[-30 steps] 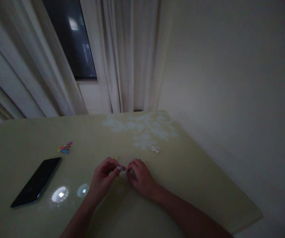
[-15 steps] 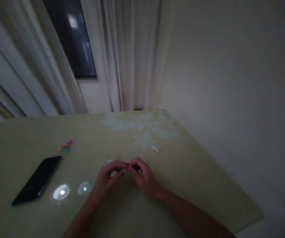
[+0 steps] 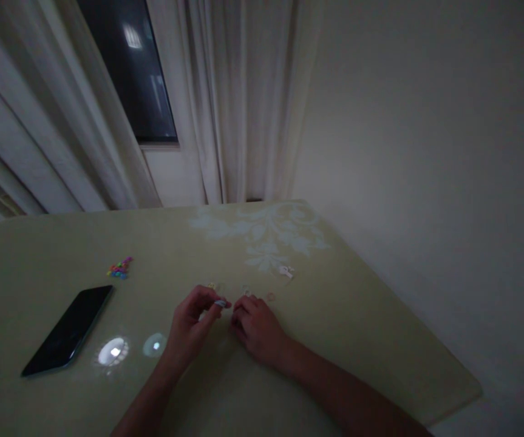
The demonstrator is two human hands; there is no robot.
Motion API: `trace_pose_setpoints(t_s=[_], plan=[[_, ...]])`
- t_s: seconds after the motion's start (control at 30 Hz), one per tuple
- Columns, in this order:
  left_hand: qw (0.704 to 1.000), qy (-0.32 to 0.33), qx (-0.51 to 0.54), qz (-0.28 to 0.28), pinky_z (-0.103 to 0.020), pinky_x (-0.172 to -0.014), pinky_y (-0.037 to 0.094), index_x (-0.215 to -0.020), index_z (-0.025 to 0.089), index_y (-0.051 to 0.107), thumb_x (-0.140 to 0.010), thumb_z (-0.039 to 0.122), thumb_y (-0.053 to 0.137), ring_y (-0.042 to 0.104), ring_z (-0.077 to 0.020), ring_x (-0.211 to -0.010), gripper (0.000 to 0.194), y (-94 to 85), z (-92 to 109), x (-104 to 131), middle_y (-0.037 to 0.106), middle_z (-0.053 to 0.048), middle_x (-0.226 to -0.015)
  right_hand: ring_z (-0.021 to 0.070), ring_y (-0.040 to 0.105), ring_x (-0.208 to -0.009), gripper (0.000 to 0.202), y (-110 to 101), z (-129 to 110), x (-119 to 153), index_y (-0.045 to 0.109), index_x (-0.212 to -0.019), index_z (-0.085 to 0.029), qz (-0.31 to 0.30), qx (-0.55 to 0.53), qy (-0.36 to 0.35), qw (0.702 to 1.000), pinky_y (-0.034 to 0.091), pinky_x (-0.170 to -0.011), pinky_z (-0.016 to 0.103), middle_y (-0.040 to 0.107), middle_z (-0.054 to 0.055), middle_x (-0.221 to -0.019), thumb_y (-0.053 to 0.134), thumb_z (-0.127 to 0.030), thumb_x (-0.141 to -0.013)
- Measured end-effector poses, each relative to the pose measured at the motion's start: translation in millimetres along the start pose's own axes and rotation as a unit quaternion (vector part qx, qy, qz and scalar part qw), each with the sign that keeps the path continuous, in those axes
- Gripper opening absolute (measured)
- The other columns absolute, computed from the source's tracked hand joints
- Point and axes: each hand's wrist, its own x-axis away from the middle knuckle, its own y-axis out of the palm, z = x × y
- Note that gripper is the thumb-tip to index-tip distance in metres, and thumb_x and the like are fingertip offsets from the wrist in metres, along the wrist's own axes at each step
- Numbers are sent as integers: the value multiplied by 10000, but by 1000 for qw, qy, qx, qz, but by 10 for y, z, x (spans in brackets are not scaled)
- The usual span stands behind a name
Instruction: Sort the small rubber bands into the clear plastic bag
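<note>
Small pale item (image 3: 220, 303) in left hand (image 3: 191, 321), near right hand (image 3: 258, 328)

Table (image 3: 380, 340): before you; curtains (image 3: 252, 109) beyond its far edge; window (image 3: 129, 73) between them; wall (image 3: 425, 152) along its right
Left hand (image 3: 193, 321): just left of your right hand (image 3: 259, 331); small item (image 3: 220, 303) between its fingertips
Phone (image 3: 70, 331): on the table, left of your hands; pile of pieces (image 3: 120, 268) beyond it
Ring (image 3: 270, 297): just beyond your right hand
</note>
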Motion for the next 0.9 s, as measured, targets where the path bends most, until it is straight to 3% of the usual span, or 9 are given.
trace_pose_setpoints(t_s=[0.13, 0.3, 0.43, 0.53, 0.73, 0.9], plan=[[1000, -1, -1, -6, -266, -664, 587, -883, 204, 687, -888, 343, 745, 767, -202, -785, 152, -27, -23, 16, 820, -74, -884, 230, 578, -1045, 47, -73, 49, -31, 672, -1031, -188, 49, -33, 43, 997, 456, -946, 374, 674, 71, -1092, 627, -178, -1021], [997, 2, -74, -6, -309, -766, 600, -899, 224, 818, -858, 355, 767, 784, -226, -840, 146, -59, 16, 12, 842, -79, -937, 252, 584, -1061, 111, -246, 284, -82, 707, -1085, -184, 124, -15, 109, 986, 463, -972, 417, 672, 92, -1110, 613, -168, -1029], [996, 8, -90, -11, -301, -738, 603, -886, 246, 844, -846, 343, 765, 783, -223, -796, 131, -50, 57, -2, 842, -58, -881, 277, 578, -1152, 236, -265, 402, -102, 729, -1224, -214, 101, 11, 117, 988, 462, -1023, 451, 658, 108, -1239, 648, -165, -1009], [996, 6, -91, -9, -299, -742, 603, -899, 246, 841, -854, 366, 771, 784, -222, -805, 146, -43, 36, 1, 842, -59, -892, 293, 570, -1208, 252, -231, 400, -118, 747, -1221, -243, 71, 29, 116, 990, 453, -1046, 469, 641, 105, -1321, 692, -172, -986], [996, 4, -91, 2, -278, -723, 584, -875, 229, 819, -855, 379, 777, 767, -202, -776, 157, -48, -11, 11, 826, -54, -863, 263, 589, -1140, 87, -216, 372, -134, 740, -1050, -189, 56, 39, 131, 989, 463, -997, 416, 669, 90, -1199, 733, -184, -963], [998, -17, -60, -8, -254, -677, 576, -844, 216, 811, -841, 368, 790, 750, -191, -746, 153, -30, 61, -3, 813, -51, -816, 261, 582, -1111, 38, -219, 366, -119, 713, -997, -173, 48, 50, 137, 988, 445, -973, 408, 668, 91, -1157, 728, -187, -964]])
